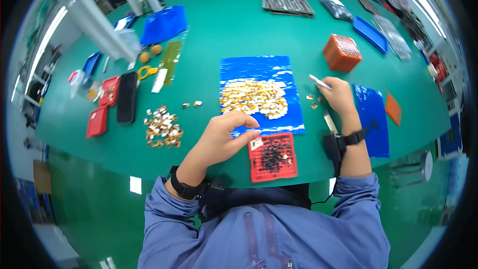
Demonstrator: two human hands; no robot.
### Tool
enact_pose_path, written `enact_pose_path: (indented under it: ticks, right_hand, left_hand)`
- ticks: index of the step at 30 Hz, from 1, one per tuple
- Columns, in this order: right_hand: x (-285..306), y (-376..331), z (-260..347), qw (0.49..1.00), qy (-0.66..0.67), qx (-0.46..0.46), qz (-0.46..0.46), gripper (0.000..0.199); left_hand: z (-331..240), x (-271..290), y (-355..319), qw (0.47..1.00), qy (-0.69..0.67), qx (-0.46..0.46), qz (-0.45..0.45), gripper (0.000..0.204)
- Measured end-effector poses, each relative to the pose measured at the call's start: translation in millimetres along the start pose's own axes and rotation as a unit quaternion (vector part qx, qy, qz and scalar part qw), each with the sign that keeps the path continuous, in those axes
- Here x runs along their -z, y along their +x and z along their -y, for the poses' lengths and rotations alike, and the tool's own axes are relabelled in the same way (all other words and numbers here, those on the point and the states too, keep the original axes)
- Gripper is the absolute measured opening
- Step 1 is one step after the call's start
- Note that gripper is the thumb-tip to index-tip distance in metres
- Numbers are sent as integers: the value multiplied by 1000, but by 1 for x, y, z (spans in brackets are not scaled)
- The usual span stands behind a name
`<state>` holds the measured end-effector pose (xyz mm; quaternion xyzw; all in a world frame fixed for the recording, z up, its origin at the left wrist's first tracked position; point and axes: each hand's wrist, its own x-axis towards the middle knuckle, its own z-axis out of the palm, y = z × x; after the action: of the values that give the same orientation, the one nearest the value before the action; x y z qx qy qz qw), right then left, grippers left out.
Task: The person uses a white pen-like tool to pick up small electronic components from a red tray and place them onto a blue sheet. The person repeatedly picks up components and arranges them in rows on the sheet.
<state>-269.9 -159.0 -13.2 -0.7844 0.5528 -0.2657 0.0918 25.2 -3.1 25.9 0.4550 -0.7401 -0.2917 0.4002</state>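
Observation:
My left hand (222, 137) hovers by the lower left corner of a blue sheet (254, 67), its thumb and index finger curved with a small gap between them. I see nothing in that gap. Many small white and amber pieces (254, 97) lie spread over the sheet. Just below the left fingertips is a red tray (252, 167) filled with small black parts, a white label at its corner. To the right of the sheet, my right hand (338, 94) is closed around a slim white pen-shaped tool (319, 82). A few brown bits (313, 102) lie beside it.
A loose pile of pieces (163, 127) lies left. Beyond it are a black case (127, 97), red boxes (97, 121) and yellow-handled scissors (146, 72). An orange stack of trays (342, 52) stands beyond my right hand, with another blue sheet (371, 119) to its right.

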Motion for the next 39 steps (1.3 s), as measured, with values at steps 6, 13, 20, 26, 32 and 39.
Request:
enact_pose_path:
  ticks: [6,13,20,26,32,39]
  right_hand:
    - [8,-2,8,999,29,-18,30,15]
    - [9,-3,15,988,149,-13,35,16]
    - [14,-9,28,975,215,20,59,15]
    - [25,-22,53,963,249,50,95,14]
    - [33,-43,84,927,298,108,203,14]
    - [30,-47,90,894,316,175,264,14]
  left_hand:
    - [45,87,-46,957,245,134,-77,17]
    - [110,152,-58,871,359,319,-103,16]
    - [115,146,-47,892,291,337,-79,11]
    - [70,126,-42,928,220,243,-177,13]
    - [28,80,-29,965,-69,226,-117,8]
    - [10,8,-3,893,-404,177,-91,9]
